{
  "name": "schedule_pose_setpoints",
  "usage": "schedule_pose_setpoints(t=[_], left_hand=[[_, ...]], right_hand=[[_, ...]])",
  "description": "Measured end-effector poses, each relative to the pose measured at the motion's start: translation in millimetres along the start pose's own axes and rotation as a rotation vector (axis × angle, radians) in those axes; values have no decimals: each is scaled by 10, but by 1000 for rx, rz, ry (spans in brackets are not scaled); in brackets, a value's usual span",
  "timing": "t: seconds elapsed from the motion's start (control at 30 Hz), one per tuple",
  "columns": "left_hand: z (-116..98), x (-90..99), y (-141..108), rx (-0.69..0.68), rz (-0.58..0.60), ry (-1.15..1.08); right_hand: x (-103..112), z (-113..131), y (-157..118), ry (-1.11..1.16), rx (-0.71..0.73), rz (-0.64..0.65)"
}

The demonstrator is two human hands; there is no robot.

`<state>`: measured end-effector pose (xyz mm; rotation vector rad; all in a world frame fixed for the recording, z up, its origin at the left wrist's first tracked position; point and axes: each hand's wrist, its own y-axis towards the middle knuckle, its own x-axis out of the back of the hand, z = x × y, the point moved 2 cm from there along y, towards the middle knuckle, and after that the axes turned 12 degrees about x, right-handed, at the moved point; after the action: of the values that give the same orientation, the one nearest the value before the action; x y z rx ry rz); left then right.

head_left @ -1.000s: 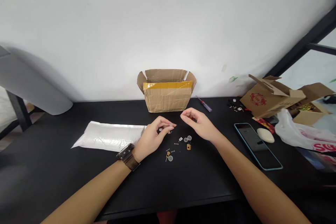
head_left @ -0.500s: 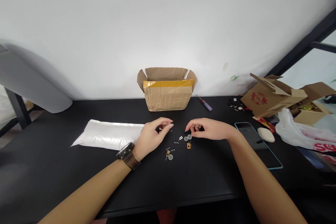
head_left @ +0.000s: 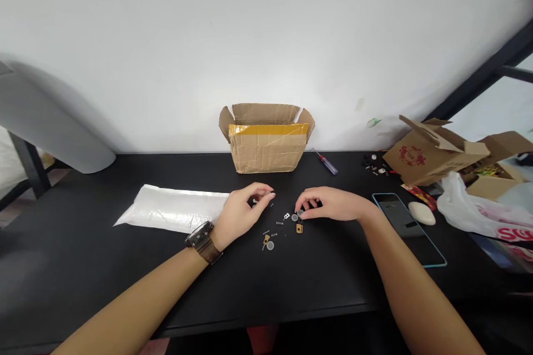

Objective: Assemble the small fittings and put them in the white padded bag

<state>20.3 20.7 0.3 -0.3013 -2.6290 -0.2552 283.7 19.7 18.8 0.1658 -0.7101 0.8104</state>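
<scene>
My left hand (head_left: 244, 212) hangs just above the black table (head_left: 104, 277), its thumb and fingertips pinched together. Anything held there is too small to make out. A tiny white piece (head_left: 254, 202) lies just beneath those fingers. My right hand (head_left: 320, 203) reaches down onto a pair of grey round caps (head_left: 296, 216), and its fingers partly hide the farther cap. Between my hands lie a small white part (head_left: 286, 216) and tiny springs (head_left: 279, 223). A tan block (head_left: 298, 228) sits below the caps, near a tan key-shaped part (head_left: 265, 241) and a clear round cap (head_left: 270, 245).
A taped cardboard box (head_left: 266, 147) stands open at the back, with a purple-handled screwdriver (head_left: 327, 164) to its right. A white padded envelope (head_left: 175, 208) lies left; a smartphone (head_left: 406, 227), white oval soap (head_left: 421, 213), opened carton (head_left: 433, 152) and plastic bag (head_left: 478, 213) lie right.
My right hand has come down and leftward from above the parts onto the grey caps. My left hand has stayed nearly still. The view has tilted slightly.
</scene>
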Motion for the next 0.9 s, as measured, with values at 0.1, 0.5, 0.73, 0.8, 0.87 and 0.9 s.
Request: schedule_pose_setpoints(t=[0.1,0.5,0.73,0.8,0.87,0.9], left_hand=[[-3,0,-1,-10,-1,6],[27,-3,2,3,-21,-3],[25,-8,6,3,-12,-15],[22,-2,6,7,-20,-28],[22,4,8,16,-29,-45],[23,7,9,21,-33,-54]], right_hand=[[3,-6,7,12,-10,-37],[-166,271,80,-347,78,-158],[-229,303,90,-380,80,-111],[-228,297,94,-374,96,-113],[-216,289,97,-357,108,-122],[-205,285,98,-345,110,-133]])
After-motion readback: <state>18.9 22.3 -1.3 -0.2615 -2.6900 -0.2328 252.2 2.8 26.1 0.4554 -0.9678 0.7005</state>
